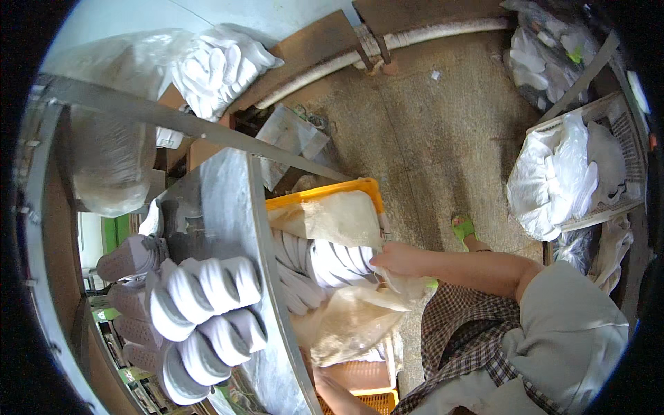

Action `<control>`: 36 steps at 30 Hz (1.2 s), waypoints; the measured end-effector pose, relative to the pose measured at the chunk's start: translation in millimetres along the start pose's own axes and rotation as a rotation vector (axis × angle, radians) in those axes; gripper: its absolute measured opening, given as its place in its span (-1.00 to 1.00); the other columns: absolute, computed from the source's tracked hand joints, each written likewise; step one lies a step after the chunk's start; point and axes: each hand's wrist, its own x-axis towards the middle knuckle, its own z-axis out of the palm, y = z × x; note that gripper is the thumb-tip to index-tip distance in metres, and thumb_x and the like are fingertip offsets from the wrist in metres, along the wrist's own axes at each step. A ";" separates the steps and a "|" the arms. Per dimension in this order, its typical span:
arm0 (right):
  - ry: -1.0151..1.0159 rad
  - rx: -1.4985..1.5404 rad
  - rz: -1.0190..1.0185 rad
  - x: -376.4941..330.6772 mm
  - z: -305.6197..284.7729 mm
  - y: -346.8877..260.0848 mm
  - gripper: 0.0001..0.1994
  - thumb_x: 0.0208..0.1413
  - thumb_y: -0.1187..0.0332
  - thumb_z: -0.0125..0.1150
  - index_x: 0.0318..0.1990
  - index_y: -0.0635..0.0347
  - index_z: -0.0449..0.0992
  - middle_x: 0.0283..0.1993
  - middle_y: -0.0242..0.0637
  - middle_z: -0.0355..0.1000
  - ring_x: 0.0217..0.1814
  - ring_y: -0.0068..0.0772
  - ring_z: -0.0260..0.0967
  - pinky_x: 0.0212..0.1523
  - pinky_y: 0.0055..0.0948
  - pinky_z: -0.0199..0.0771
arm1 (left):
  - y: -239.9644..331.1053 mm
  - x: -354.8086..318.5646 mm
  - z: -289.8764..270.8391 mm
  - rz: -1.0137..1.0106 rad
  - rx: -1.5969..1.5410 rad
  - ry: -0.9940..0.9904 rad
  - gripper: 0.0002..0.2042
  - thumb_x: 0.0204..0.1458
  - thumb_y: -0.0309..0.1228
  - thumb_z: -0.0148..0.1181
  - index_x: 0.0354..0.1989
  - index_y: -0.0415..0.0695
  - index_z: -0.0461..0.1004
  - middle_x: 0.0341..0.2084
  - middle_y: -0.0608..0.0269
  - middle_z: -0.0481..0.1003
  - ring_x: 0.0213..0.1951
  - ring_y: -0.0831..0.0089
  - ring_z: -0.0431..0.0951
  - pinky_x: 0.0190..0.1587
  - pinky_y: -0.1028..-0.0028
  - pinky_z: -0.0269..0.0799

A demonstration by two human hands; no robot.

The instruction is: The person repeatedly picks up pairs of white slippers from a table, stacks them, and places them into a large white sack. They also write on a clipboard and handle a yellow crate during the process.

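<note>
My right hand (391,256) is closed at the edge of a cloudy plastic bag (339,218), beside white shoe soles (339,263) packed in rows. The bag lines a yellow crate (373,190), and its folds spread over the near side. My left forearm (337,398) comes in low; the hand is hidden by the table edge and the bag's folds, so its fingers do not show. To the left, more white soles (207,294) stand in two leaning rows on a grey-topped table (266,277).
A metal frame bar (173,121) crosses above the table. Bagged white pieces (218,69) lie at the far left. A pale basket (602,214) with white bags stands at the right, by a full plastic bag (546,62). Another orange crate (366,377) sits close to me.
</note>
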 end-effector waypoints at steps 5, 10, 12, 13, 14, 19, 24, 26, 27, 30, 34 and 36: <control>0.019 0.406 0.239 -40.7 -51.2 -92.9 -0.63 0.07 0.13 0.09 -0.35 0.37 0.48 -0.49 -0.25 0.42 -0.51 -0.53 0.33 -0.52 -0.45 0.30 | 15.2 -85.8 24.7 0.132 -0.239 -0.006 -0.65 0.03 -0.28 0.02 -0.12 -0.33 0.35 -0.27 0.05 0.45 -0.31 0.24 0.50 -0.28 0.32 0.50; 0.043 0.277 0.087 -126.5 -119.2 -205.1 -0.68 0.08 0.15 0.12 -0.51 0.25 0.44 -0.64 -0.47 0.30 -0.64 -0.63 0.20 -0.65 -0.55 0.17 | 42.6 -95.2 56.8 -0.109 -0.544 -0.171 -0.57 -0.02 -0.28 0.07 -0.03 -0.31 0.29 -0.20 -0.01 0.43 -0.24 0.12 0.49 -0.22 0.20 0.50; 0.055 0.241 -0.054 -148.6 -141.1 -225.9 -0.68 0.08 0.16 0.11 -0.50 0.27 0.44 -0.63 -0.43 0.31 -0.60 -0.61 0.23 -0.61 -0.51 0.19 | 53.4 -100.4 68.0 -0.111 -0.449 -0.098 -0.48 -0.03 -0.16 0.03 0.07 -0.22 0.24 -0.07 0.03 0.37 -0.09 0.07 0.41 -0.10 0.10 0.42; 0.050 0.233 -0.169 -156.5 -150.6 -229.4 -0.66 0.07 0.15 0.09 -0.45 0.31 0.46 -0.60 -0.35 0.35 -0.54 -0.58 0.28 -0.55 -0.47 0.25 | 58.8 -105.7 72.5 -0.179 -0.599 -0.138 -0.46 -0.02 -0.10 -0.01 0.07 -0.23 0.24 -0.03 0.03 0.35 -0.03 0.05 0.37 -0.07 0.06 0.36; 0.027 0.223 -0.281 -161.0 -158.4 -229.0 -0.64 0.07 0.14 0.07 -0.41 0.35 0.47 -0.58 -0.28 0.39 -0.48 -0.54 0.33 -0.49 -0.43 0.30 | 64.4 -110.9 78.0 -0.111 -0.576 -0.185 -0.46 -0.01 -0.10 -0.03 0.07 -0.23 0.24 -0.02 0.02 0.34 -0.03 0.05 0.36 -0.06 0.06 0.35; 0.314 0.357 -0.469 -187.3 -221.1 -170.0 -0.74 0.03 0.26 0.15 -0.19 0.24 0.47 -0.38 -0.31 0.45 -0.36 -0.56 0.38 -0.37 -0.53 0.38 | 89.6 -136.1 133.1 0.042 -0.456 -0.125 -0.46 -0.02 -0.07 -0.03 -0.01 -0.30 0.29 -0.19 0.01 0.42 -0.18 0.13 0.47 -0.20 0.19 0.46; 0.596 0.927 -0.334 -244.5 -296.8 -70.5 -0.60 -0.11 0.48 0.19 -0.03 0.19 0.39 -0.28 -0.20 0.45 -0.28 -0.43 0.41 -0.36 -0.48 0.43 | 108.0 -179.1 212.9 0.293 -0.054 -0.195 -0.56 -0.06 -0.24 0.04 -0.10 -0.37 0.36 -0.30 0.10 0.46 -0.33 0.33 0.50 -0.30 0.38 0.44; 0.729 0.953 -0.360 -275.7 -323.6 -33.3 -0.58 -0.09 0.49 0.14 0.01 0.24 0.33 -0.29 -0.18 0.42 -0.30 -0.38 0.41 -0.39 -0.46 0.42 | 120.3 -196.2 246.4 0.327 0.041 -0.243 -0.55 -0.08 -0.25 0.08 -0.09 -0.37 0.36 -0.30 0.10 0.46 -0.33 0.34 0.50 -0.30 0.40 0.44; 0.738 0.981 -0.441 -290.6 -336.5 -16.6 -0.57 -0.08 0.50 0.12 0.03 0.27 0.31 -0.29 -0.17 0.41 -0.32 -0.36 0.40 -0.41 -0.45 0.41 | 126.8 -202.0 262.1 0.308 0.012 -0.287 -0.55 -0.09 -0.25 0.09 -0.10 -0.37 0.36 -0.30 0.11 0.46 -0.33 0.34 0.50 -0.30 0.40 0.44; 1.052 0.811 -0.415 -333.0 -365.9 31.5 -0.57 -0.03 0.50 0.06 0.06 0.32 0.26 -0.31 -0.17 0.37 -0.37 -0.32 0.38 -0.46 -0.44 0.38 | 134.9 -227.8 306.2 0.133 -0.240 -0.251 -0.56 -0.14 -0.27 0.14 -0.13 -0.36 0.38 -0.32 0.13 0.47 -0.35 0.34 0.50 -0.30 0.40 0.44; 1.088 0.920 -0.236 -353.0 -383.3 85.5 -0.61 0.03 0.40 0.07 0.03 0.32 0.27 -0.38 -0.27 0.33 -0.45 -0.38 0.31 -0.51 -0.46 0.30 | 155.1 -250.5 332.8 0.226 -0.040 -0.245 -0.61 -0.16 -0.31 0.14 -0.19 -0.34 0.40 -0.35 0.15 0.47 -0.38 0.35 0.50 -0.34 0.44 0.44; 0.955 1.112 -0.340 -360.1 -391.3 100.4 -0.59 0.01 0.37 0.10 0.03 0.31 0.27 -0.34 -0.28 0.32 -0.41 -0.39 0.31 -0.46 -0.45 0.31 | 162.0 -255.5 339.7 0.242 -0.004 -0.231 -0.61 -0.16 -0.33 0.15 -0.19 -0.35 0.40 -0.36 0.14 0.47 -0.39 0.35 0.49 -0.36 0.44 0.44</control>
